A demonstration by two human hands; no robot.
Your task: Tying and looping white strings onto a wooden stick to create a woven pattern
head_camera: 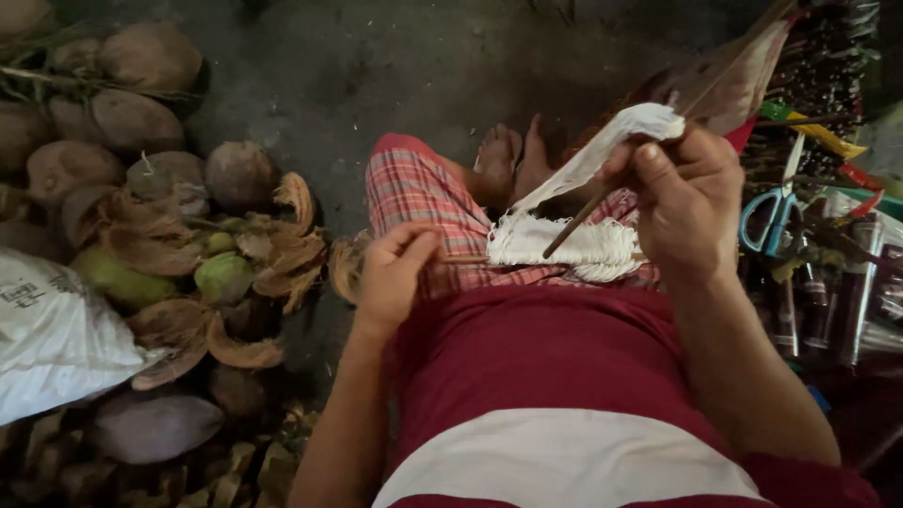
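The right hand (691,202) has its grip closed on a thin brown wooden stick (576,223) and on the upper end of a long strip of white frayed cloth (602,150); thumb and fingers pinch both together near the top of the stick, which slants down and to the left toward the lap. The left hand (390,273) is curled into a loose fist, thumb and fingertips pinched on what looks like the end of a second thin stick lying across the thigh, though the exact hold is hard to make out. The cloth strip runs from the right hand down to a bunched white fringe of the same fabric (564,246) resting on the person's lap, between the two hands. Under it are red-and-white checked shorts (423,198), and nearer the camera a dark red shirt with a white band (564,395). Bare feet (513,160) rest on the grey concrete floor (376,66). To the person's left lies a heap of brown coconuts and curled husk pieces (169,188), with a white sack (56,339) beside them. To the right, blue-handled scissors (767,221) lie among a clutter of sticks and coloured strips.
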